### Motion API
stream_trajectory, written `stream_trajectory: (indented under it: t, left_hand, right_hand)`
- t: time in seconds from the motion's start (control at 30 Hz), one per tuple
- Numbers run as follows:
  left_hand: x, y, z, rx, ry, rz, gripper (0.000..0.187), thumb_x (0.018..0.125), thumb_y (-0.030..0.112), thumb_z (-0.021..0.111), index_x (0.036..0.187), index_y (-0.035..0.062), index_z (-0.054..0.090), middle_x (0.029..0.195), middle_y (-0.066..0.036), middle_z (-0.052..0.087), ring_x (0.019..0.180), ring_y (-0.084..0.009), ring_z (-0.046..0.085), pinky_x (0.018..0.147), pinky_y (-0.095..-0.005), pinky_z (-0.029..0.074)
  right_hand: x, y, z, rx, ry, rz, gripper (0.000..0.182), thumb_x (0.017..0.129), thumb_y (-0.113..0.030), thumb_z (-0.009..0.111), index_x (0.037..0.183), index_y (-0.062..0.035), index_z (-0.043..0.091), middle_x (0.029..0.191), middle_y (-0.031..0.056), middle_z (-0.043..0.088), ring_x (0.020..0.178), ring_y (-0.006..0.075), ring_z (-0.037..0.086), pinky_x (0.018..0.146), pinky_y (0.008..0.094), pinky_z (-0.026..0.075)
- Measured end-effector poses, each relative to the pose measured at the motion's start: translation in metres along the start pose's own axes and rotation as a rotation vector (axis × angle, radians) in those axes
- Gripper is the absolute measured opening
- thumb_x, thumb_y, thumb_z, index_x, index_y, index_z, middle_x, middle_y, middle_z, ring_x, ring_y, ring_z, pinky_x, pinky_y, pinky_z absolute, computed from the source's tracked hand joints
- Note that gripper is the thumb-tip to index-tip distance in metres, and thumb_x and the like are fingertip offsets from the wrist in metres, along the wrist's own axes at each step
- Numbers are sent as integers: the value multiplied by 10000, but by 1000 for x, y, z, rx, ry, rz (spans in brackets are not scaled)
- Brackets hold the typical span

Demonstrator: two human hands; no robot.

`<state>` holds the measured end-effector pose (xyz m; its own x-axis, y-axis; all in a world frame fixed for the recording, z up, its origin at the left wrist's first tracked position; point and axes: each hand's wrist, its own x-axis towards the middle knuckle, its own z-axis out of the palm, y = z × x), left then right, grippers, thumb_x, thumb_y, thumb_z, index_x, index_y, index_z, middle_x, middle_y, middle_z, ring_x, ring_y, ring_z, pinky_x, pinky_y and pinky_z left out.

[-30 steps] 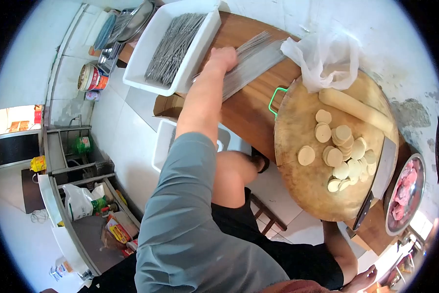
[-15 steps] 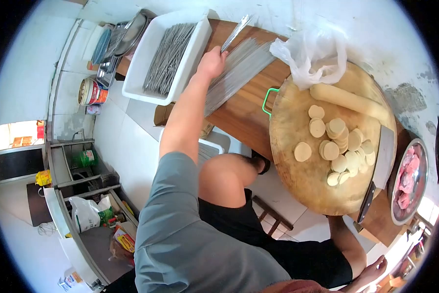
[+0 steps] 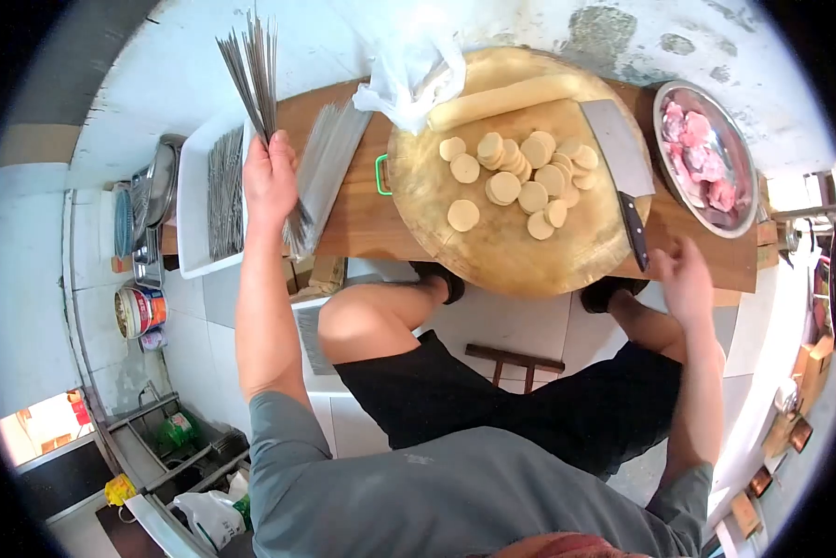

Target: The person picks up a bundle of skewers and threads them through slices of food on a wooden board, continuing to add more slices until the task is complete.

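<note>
My left hand (image 3: 269,177) grips a bunch of thin metal skewers (image 3: 253,70) and holds it upright above the wooden table (image 3: 362,219). More skewers (image 3: 325,163) lie loose on the table just right of that hand. My right hand (image 3: 683,279) hovers with fingers spread at the table's near edge, close to the cleaver's black handle (image 3: 635,232). The cleaver (image 3: 616,153) rests on a round wooden chopping board (image 3: 492,242) that carries several pale round slices (image 3: 520,177) and an uncut pale roll (image 3: 501,98).
A white tray (image 3: 193,214) of skewers sits at the table's left end. A steel bowl of raw meat (image 3: 706,158) stands at the right end. A white plastic bag (image 3: 408,70) lies behind the board. My bare knees and a small stool (image 3: 511,358) are below the table.
My left hand has closed on a bunch of skewers and lifted it upright off the table. My right hand has risen from my side to the table edge. The view has swung right.
</note>
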<state>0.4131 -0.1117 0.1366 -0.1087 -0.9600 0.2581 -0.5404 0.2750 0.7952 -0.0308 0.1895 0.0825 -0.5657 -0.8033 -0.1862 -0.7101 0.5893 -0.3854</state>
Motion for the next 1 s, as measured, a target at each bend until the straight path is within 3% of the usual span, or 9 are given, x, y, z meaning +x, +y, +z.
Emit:
stream_trajectory:
  t: [0.07, 0.13, 0.4, 0.43, 0.53, 0.6, 0.67, 0.8, 1.0]
  left_hand:
    - [0, 10, 7, -180, -13, 51, 231, 991, 217, 462, 823, 58, 464, 612, 42, 424, 542, -51, 371, 488, -220, 325]
    - [-8, 32, 19, -367, 4, 23, 220, 992, 217, 459, 834, 64, 469, 613, 37, 416, 544, -54, 366, 495, -222, 332]
    - [-70, 96, 85, -868, -70, -150, 205, 999, 212, 438, 838, 87, 454, 640, 35, 382, 552, -64, 362, 500, -222, 351]
    - [-79, 104, 95, -887, -96, -166, 230, 1003, 224, 426, 809, 100, 434, 608, 41, 344, 534, -72, 329, 503, -234, 330]
    - [-107, 121, 126, -965, -130, -184, 278, 1008, 241, 412, 760, 117, 411, 579, 46, 318, 515, -78, 310, 483, -245, 294]
    - [-126, 135, 144, -934, -148, -174, 278, 1007, 254, 416, 763, 122, 402, 582, 45, 327, 519, -77, 321, 486, -243, 294]
    - [-140, 137, 166, -997, -264, -67, 268, 1004, 264, 421, 782, 116, 402, 581, 44, 334, 528, -72, 340, 490, -237, 297]
    - [-171, 162, 204, -882, -317, 35, 188, 997, 216, 438, 888, 65, 464, 650, 31, 448, 562, -66, 399, 513, -227, 344]
    - [-186, 188, 232, -590, -310, 352, 193, 976, 223, 486, 961, 31, 497, 681, -25, 508, 618, -111, 489, 570, -273, 420]
  right_hand:
    - [8, -20, 23, -185, 64, -141, 440, 869, -354, 597, 1152, -31, 504, 1010, 199, 618, 894, 388, 614, 769, 450, 502]
    - [16, -30, 38, -262, -25, -91, 430, 875, -362, 576, 1140, -37, 481, 1006, 206, 608, 882, 380, 625, 741, 469, 515]
    - [51, -5, 60, -253, 128, -186, 301, 892, -313, 555, 968, -31, 483, 893, 197, 631, 765, 392, 641, 651, 490, 520]
    - [52, -12, 52, -233, 59, -125, 308, 879, -298, 576, 1012, -29, 509, 942, 191, 617, 868, 374, 629, 729, 486, 508]
    - [44, -15, 48, -305, 327, -295, 394, 848, -299, 621, 1115, -25, 529, 1049, 188, 588, 1012, 345, 578, 833, 469, 474]
    - [27, -28, 51, 98, 277, -333, 560, 796, -299, 687, 1234, -5, 498, 1181, 195, 543, 1102, 353, 518, 932, 447, 433]
    - [-10, -60, 39, 535, -66, -355, 635, 780, -283, 704, 1276, 26, 456, 1242, 212, 525, 1175, 319, 496, 1006, 399, 391]
    - [-43, -84, 38, 686, -211, -643, 678, 752, -206, 714, 1315, 17, 409, 1251, 205, 527, 1196, 319, 492, 1016, 377, 384]
    - [-45, -62, 54, 969, -286, -431, 561, 774, -136, 671, 1268, 8, 447, 1210, 197, 566, 1140, 325, 544, 945, 368, 431]
